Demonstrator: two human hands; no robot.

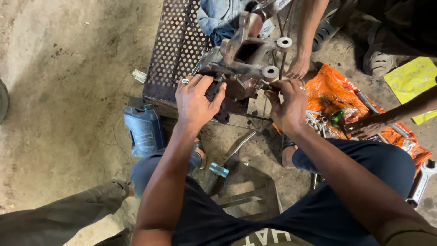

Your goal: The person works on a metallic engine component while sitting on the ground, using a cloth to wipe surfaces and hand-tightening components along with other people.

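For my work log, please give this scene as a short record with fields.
Left hand: grips the dark, greasy side of the brown cast-metal bracket part
Right hand: holds the part's right end, near a round bushing
Support: rusty perforated metal sheet
Another person's hand: rests beside the part
Nearby: grey plastic oil jug; orange plastic sheet with tools; silver spanner

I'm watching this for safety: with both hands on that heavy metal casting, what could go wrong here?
The metal casting sits on a narrow perforated stand; it might tip onto the left hand or right hand. A co-worker's hand rests beside it and could get pinched. Loose wrenches on the floor are a trip hazard.
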